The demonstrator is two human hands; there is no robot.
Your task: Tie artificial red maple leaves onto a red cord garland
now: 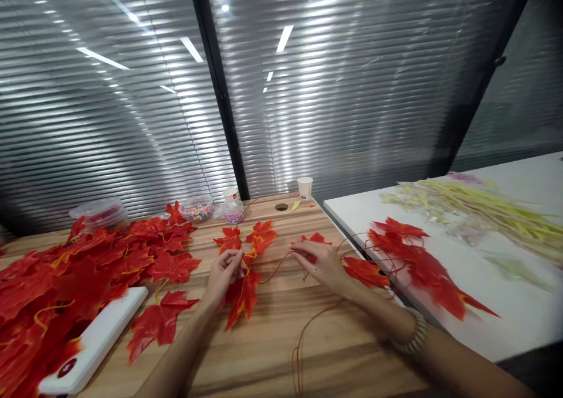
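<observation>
My left hand [225,274] is closed in a pinch at the stems of a small bunch of red-orange artificial maple leaves [244,297]. Two more leaves of that bunch [263,236] spread out beyond my fingers. A thin red cord [277,267] runs from the bunch across to my right hand [323,264], whose thumb and fingertips are pinched together on it. Past the right hand, the cord loops on to other red leaves [366,272] at the table's right edge. Below the hands, a loose length of cord [299,342] trails over the wood.
A large heap of red maple leaves [88,275] covers the left side, with a white device [99,342] beside it. Bead containers [196,208] and paper cups [305,188] stand at the back. A white table [528,181] on the right holds yellow-green strips [497,210].
</observation>
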